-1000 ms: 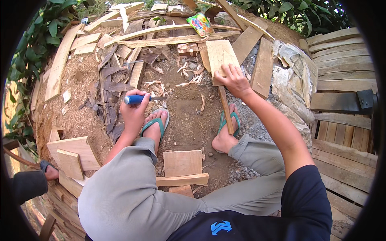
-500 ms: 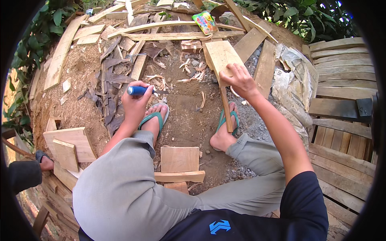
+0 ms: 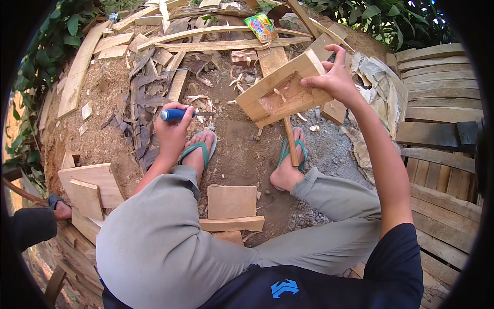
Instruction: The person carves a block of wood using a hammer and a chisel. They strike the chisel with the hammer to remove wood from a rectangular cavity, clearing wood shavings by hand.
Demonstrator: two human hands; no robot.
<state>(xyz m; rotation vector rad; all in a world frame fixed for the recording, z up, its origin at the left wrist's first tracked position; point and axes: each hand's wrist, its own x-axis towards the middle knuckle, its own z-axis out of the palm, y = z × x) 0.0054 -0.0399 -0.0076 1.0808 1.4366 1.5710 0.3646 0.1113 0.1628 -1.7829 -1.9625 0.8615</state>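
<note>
My left hand [image 3: 174, 135] is wrapped round the blue handle of a chisel [image 3: 173, 115], whose short metal blade points right. My right hand [image 3: 337, 80] grips the upper right end of a thick wooden block [image 3: 296, 77], thumb on the near face and fingers round the edge. The block is tilted up, showing a shallow rough recess cut into that face, with a curled chip in it. Under the block a wooden handle [image 3: 292, 141] slants down beside my right foot; its far end is hidden.
A board [image 3: 231, 202] and a wood strip [image 3: 232, 223] lie between my legs. Cut boards [image 3: 95, 180] lean at left. Planks and shavings litter the dirt ahead, with a colourful packet [image 3: 261, 28]. A slatted wooden structure [image 3: 437, 110] stands at right. Another person's foot [image 3: 62, 209] shows at left.
My right hand has lifted the block and tipped it up, turning the recessed face into view. My left hand with the chisel has barely moved.
</note>
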